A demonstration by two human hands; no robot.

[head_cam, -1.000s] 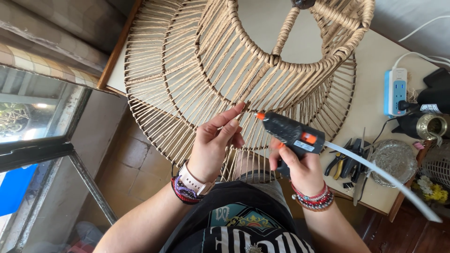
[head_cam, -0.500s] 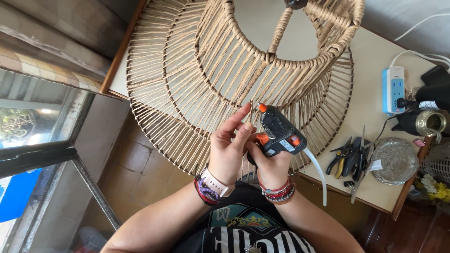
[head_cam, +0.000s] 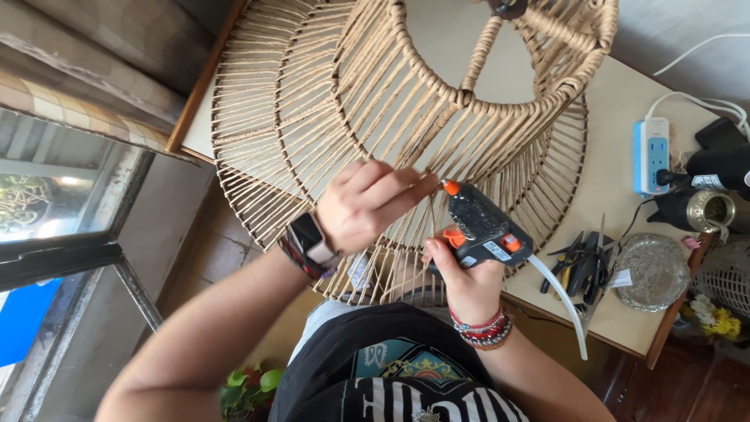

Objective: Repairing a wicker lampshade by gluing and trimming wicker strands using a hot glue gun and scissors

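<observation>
Left hand [head_cam: 367, 205] now swung across from half a second ago, fingertips pressed on the twine spokes of the woven lampshade frame [head_cam: 312, 117] lying on the bench [head_cam: 617, 148], grip part closed, pinning cord. Right hand [head_cam: 465, 277], grip clamped round the glue gun [head_cam: 480, 227], nozzle moved up beside those fingertips; gluing apparently under way.

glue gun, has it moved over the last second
Yes. The glue gun has shifted left, away from the power strip, its nozzle now at the woven lampshade strands by the left hand.
</observation>
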